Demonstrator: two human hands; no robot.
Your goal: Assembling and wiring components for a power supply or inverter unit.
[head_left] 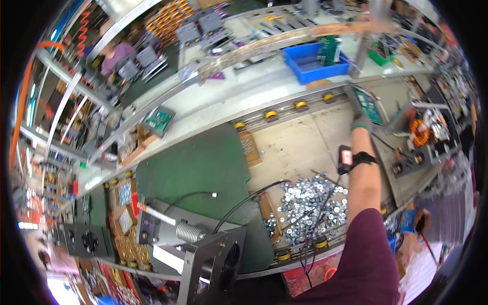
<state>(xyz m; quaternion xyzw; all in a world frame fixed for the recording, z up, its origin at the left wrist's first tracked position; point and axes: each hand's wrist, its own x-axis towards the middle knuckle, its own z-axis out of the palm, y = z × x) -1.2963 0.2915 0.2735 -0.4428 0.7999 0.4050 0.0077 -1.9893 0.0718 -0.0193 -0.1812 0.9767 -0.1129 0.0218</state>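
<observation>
My right arm, in a dark red sleeve, reaches far to the right across the bench. My right hand [360, 118], in a grey glove with a green cuff, is at the near left edge of a green circuit board [370, 105] with a grey side. The fingers appear closed on that edge, though they are partly hidden. A small device with a red-and-white screen [345, 158] is strapped by my wrist, and a dark cable runs near it. My left hand is out of view. Close to my body stands a grey metal housing [190, 262] with a fan and a coiled spring-like part.
A heap of metal nuts [310, 206] lies left of my forearm. Beside it is a green mat [198, 168]. A blue bin [312, 68] stands beyond the roller rail. At right sits a chassis with a copper coil [420, 133]. Another person [116, 58] works far left.
</observation>
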